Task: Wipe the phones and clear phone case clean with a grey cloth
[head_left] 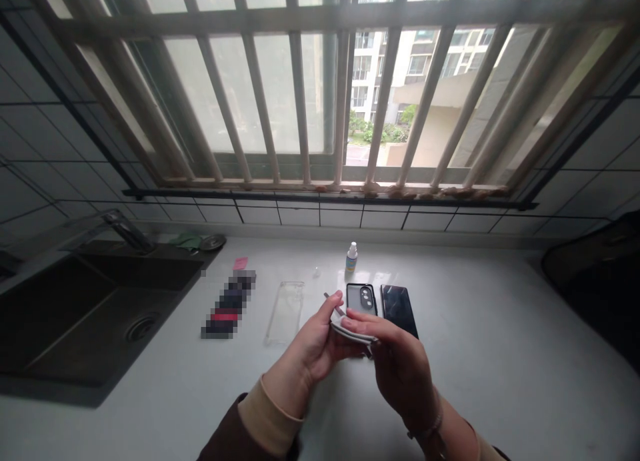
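In front of me, above the counter, both hands close around a thin, folded grey-and-white cloth (354, 333). My left hand (316, 346) grips it from below and the left, its thumb near a narrow strip that sticks out at the top. The fingers of my right hand (403, 354) press on the cloth from above and the right. Just behind them lies a black-rimmed phone case (356, 295) with a camera cutout, partly hidden by my hands. Beside it on the right is a dark phone (399, 309). Left of my hands rests a clear phone case (285, 313).
A small white-capped bottle (351, 259) stands behind the cases. A pink slip (241, 263) and a pixelated dark item (229, 307) lie farther left, near the sink (107, 354) and its faucet (127, 231). A black object (600, 281) stands at the right edge. Behind is a barred window.
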Available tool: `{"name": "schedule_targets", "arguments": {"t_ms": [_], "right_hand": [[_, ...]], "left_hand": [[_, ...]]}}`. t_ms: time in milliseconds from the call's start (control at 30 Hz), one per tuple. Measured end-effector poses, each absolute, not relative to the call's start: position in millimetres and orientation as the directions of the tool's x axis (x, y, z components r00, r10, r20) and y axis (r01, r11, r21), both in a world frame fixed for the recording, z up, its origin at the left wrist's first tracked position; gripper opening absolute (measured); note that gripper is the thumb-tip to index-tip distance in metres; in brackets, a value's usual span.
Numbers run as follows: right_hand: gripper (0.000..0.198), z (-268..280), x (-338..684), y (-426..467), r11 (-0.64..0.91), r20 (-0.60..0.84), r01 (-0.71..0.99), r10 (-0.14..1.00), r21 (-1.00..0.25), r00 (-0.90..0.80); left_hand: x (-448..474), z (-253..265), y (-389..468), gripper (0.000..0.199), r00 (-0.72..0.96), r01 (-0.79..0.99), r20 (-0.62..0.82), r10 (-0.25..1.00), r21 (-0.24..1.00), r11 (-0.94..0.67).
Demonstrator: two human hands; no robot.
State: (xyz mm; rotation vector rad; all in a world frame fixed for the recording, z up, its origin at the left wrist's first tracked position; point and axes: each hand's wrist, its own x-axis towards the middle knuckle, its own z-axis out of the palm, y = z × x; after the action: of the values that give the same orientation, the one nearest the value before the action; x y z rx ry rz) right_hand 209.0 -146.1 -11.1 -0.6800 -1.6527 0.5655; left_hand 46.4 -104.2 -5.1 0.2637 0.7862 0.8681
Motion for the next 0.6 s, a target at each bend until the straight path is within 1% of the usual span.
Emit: {"name": "schedule_targets", "arguments": {"t_ms": [100,200,300,367,400,467,533,600], "right_hand": [[0.036,-5,209,-144,0.766,0.737,0.138,0.642,-0.627,-0.213],[0.036,-6,210,-141,0.767,0.728,0.182,0.641,-0.615,-0.243],[0.033,-13,211,-141,0.728,0.7,0.192,0.686,-0.658,-0.202],[0.028,-17,212,-142,0.669,0.653,0.151,0.743,-0.728,-0.147],[0.025,-19,212,-142,0.621,0.611,0.092,0.783,-0.779,-0.113],[0.02,-21,211,-141,0.493,0.5,-0.112,0.865,-0.863,-0.045],[0.019,-19,209,-138,0.371,0.395,-0.345,0.919,-0.862,0.0],[0.016,-15,207,-132,0.296,0.336,-0.479,0.942,-0.826,0.003]], "left_hand": [[41,-4,-97,0.037,0.318,-0.672,-0.567,0.76,0.431,0.602],[34,-1,-90,0.045,0.252,-0.694,-0.598,0.761,0.436,0.573],[31,2,-88,0.048,0.211,-0.698,-0.597,0.774,0.462,0.547],[30,3,-89,0.048,0.203,-0.683,-0.582,0.787,0.492,0.54],[31,3,-90,0.048,0.196,-0.664,-0.571,0.797,0.521,0.537],[32,3,-93,0.052,0.16,-0.604,-0.536,0.829,0.611,0.511],[33,2,-95,0.061,0.114,-0.526,-0.476,0.872,0.715,0.46],[34,0,-96,0.069,0.08,-0.473,-0.406,0.911,0.789,0.393]]}}
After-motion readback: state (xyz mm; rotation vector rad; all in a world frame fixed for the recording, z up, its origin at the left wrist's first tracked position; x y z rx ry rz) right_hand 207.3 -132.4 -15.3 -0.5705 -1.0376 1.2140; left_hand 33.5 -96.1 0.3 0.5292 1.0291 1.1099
